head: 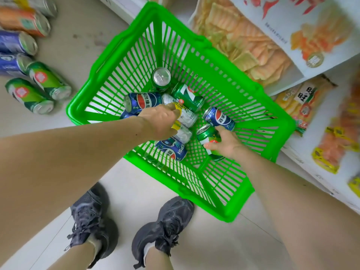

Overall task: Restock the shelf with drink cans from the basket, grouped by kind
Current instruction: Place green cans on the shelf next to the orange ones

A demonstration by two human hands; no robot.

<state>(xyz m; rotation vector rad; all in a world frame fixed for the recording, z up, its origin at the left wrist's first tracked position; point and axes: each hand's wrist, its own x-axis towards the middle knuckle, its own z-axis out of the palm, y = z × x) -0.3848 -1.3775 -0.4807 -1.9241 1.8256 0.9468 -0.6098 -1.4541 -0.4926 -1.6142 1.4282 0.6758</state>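
Down inside the green basket, the left hand curls its fingers over a white-and-yellow can at the basket's middle — gripping it. The right hand grasps a green can near the basket's right wall, just beside a blue Pepsi can. More cans — green, blue, orange — stand on a shelf left of the basket.

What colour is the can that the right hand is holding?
Green, seen in the head view: the can in the right hand.
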